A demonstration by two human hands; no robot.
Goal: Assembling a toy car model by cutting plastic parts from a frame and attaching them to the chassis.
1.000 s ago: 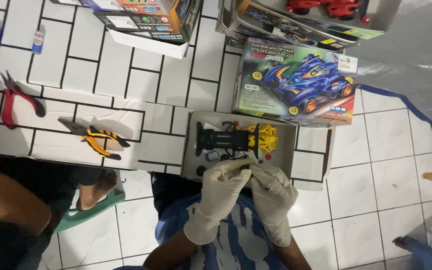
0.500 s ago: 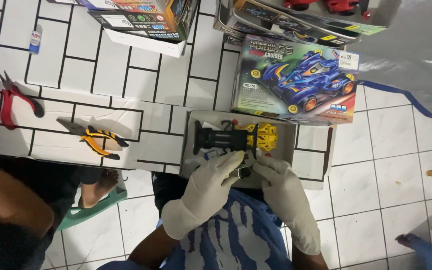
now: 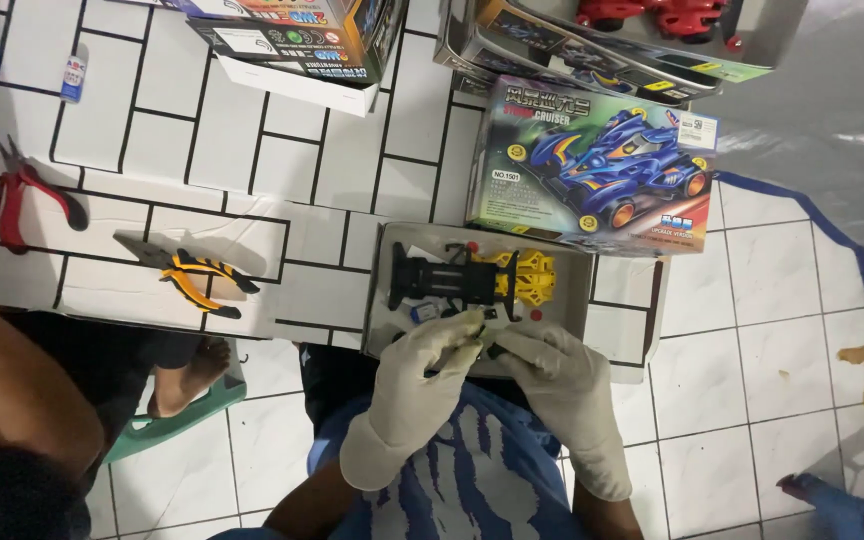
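Low in the frame, centre, your two gloved hands meet over the near edge of the open tray point(image 3: 582, 300). Your left hand point(image 3: 422, 385) and right hand point(image 3: 557, 385) each close their fingers on one small dark part point(image 3: 487, 347) pinched between them — too small to say what it is. Judge it light, stiff plastic and easy to drop, more so in smooth gloves; hold it by its outer edges with the fingertips, not by any thin peg.

Just beyond, inside the tray, lie one black chassis point(image 3: 442, 278) and one yellow part point(image 3: 527, 277), touching side by side, with a few tiny loose bits near them. These look rigid but thin, so lift them by the broad body.

Left of centre on the tiled worktop point(image 3: 352, 170) lies one pair of yellow-handled pliers point(image 3: 197, 275); at far left, one pair of red-handled pliers point(image 3: 17, 195). Above the tray sits one toy-car box point(image 3: 597, 165) — two more boxes lie along the top edge.
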